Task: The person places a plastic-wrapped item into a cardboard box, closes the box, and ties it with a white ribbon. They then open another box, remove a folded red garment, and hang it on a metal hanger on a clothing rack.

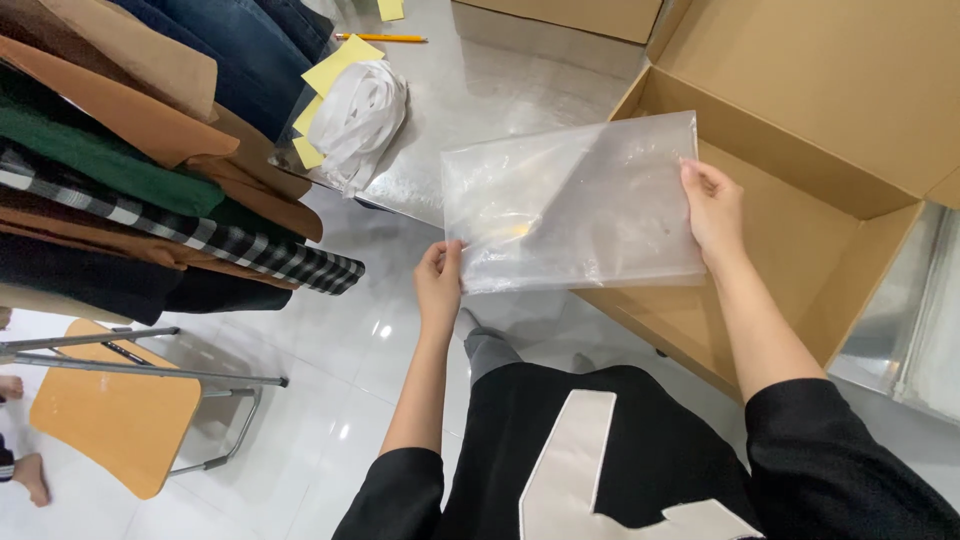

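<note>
I hold a clear plastic bag (570, 205) flat in the air between both hands. My left hand (439, 280) pinches its lower left corner. My right hand (712, 205) grips its right edge. The bag looks empty and hangs in front of the edge of a metal table (480, 110) and over the near wall of a large open cardboard box (800, 200). The box's inside shows nothing in it.
A stack of folded clothes (130, 170) in brown, green, plaid and denim lies at the left. Beside it are a white bundle in plastic (355, 120), yellow paper notes (335, 65) and a pencil (385, 38). A folding chair with an orange seat (115, 410) stands lower left; another person's bare foot (30, 475) shows there.
</note>
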